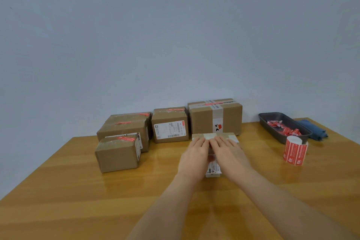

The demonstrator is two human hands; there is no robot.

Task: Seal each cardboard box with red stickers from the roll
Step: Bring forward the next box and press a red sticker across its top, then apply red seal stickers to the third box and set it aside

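Hands: left hand point(194, 151) and right hand point(226, 149) laid flat, fingers straight, on small cardboard box point(214, 137) mid-table | sticker roll point(295, 150) stood upright at right, ungrasped.

both hands point(212, 149) hide most of the small box point(214, 136).

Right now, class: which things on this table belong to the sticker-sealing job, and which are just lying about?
Belonging to the job:
- flat box under both hands, left hand, right hand
- sticker roll
- four boxes behind, e.g. the small front box, already bearing red stickers

Lying about:
- dark tray of red scraps
- blue cloth
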